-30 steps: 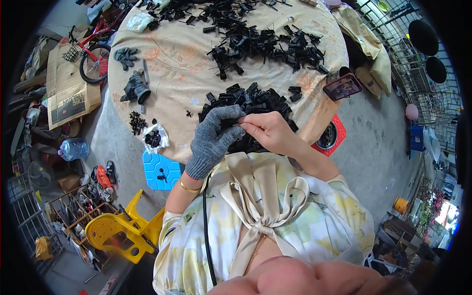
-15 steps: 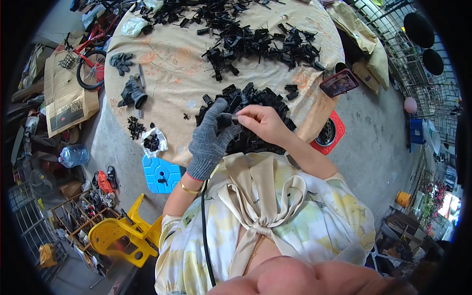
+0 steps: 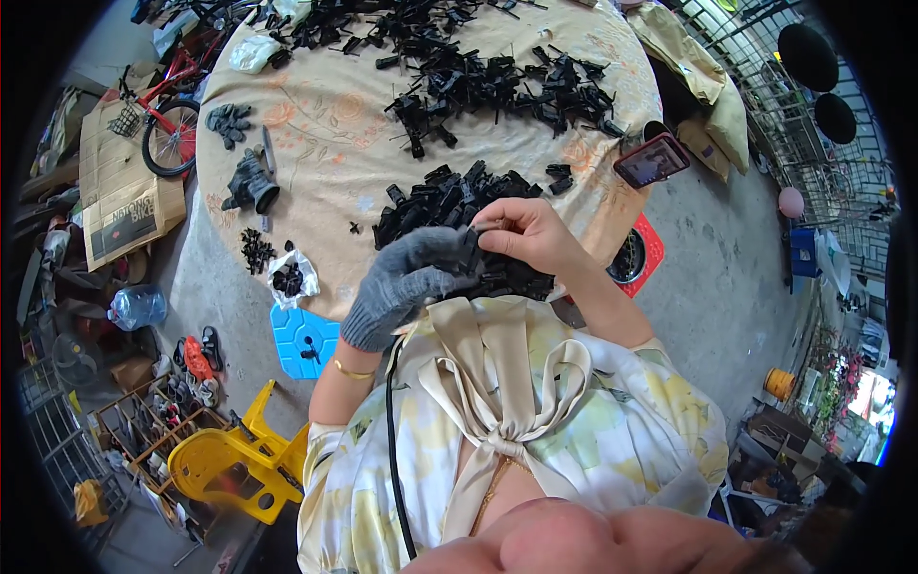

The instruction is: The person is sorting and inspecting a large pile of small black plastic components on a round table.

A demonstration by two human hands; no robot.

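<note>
My left hand (image 3: 402, 282), in a grey knitted glove, is closed round a small black plastic part (image 3: 469, 251), mostly hidden by the fingers. Bare and pinched, my right hand (image 3: 535, 234) holds a small thin piece (image 3: 492, 225) against the upper end of that part; its kind is too small to tell. Both hands meet over the near edge of a heap of black plastic parts (image 3: 435, 203). Beyond it, many similar parts with thin stems (image 3: 488, 81) spread across the cloth-covered table (image 3: 316, 182).
On the table's left lie a dark glove (image 3: 251, 184), a grey glove (image 3: 229, 124), a slim knife-like tool (image 3: 269, 148) and a white bag (image 3: 304, 273) of small black bits. A phone (image 3: 653, 161) stands at right. Blue (image 3: 304, 349) and red stools (image 3: 650, 244) flank the table.
My left hand has turned from fingers pointing up to lying sideways, its fingers toward the right. My right hand has shifted slightly right, and both hands stay together.
</note>
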